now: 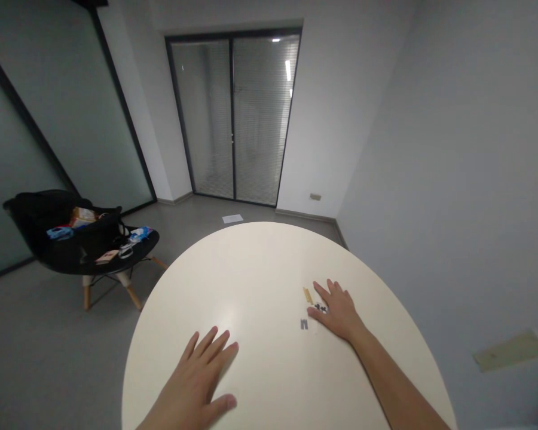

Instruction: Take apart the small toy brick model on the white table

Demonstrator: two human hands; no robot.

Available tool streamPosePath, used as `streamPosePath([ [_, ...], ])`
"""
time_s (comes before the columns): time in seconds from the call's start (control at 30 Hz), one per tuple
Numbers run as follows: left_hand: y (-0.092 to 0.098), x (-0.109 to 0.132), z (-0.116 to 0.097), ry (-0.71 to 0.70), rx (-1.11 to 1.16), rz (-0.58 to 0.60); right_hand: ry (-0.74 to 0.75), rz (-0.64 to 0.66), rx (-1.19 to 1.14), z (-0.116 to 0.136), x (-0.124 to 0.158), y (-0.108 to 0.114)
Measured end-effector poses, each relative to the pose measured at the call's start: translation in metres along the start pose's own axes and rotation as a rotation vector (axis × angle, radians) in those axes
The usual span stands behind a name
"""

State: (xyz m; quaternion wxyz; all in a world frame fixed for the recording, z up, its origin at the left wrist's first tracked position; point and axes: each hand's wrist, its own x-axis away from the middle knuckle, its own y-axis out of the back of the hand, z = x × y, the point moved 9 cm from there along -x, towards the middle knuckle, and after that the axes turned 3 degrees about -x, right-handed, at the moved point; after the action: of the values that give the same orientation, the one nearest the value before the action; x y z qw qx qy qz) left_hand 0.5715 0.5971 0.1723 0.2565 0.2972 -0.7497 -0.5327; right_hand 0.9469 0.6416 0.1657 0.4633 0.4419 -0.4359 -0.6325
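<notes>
My left hand (196, 381) lies flat on the round white table (251, 269), fingers stretched out, holding nothing. My right hand (337, 310) rests palm down farther out to the right, fingers spread. It partly covers a small white piece with black marks (320, 308). Just beyond its fingertips lies a small tan wooden piece (307, 295). A small grey piece (303, 324) lies beside the thumb. All these pieces are too small to name.
A black chair (72, 239) on wooden legs stands on the floor at the left, loaded with a dark bag and several small items. A sheet of paper (232, 218) lies on the grey floor before the glass door (233, 119). A white wall runs close along the right.
</notes>
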Motion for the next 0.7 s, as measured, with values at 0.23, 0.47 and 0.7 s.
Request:
streamPosePath([
  [0.23,-0.003,-0.001,0.001,0.007,0.004,0.001,0.099,-0.013,-0.176,0.084,-0.021,-0.014],
  [0.47,0.000,-0.003,0.000,0.060,0.005,0.012,0.219,0.105,-0.587,0.175,-0.009,-0.029],
  [0.7,0.002,-0.045,-0.009,0.071,0.008,-0.024,0.113,-0.078,-1.062,0.146,-0.007,-0.002],
])
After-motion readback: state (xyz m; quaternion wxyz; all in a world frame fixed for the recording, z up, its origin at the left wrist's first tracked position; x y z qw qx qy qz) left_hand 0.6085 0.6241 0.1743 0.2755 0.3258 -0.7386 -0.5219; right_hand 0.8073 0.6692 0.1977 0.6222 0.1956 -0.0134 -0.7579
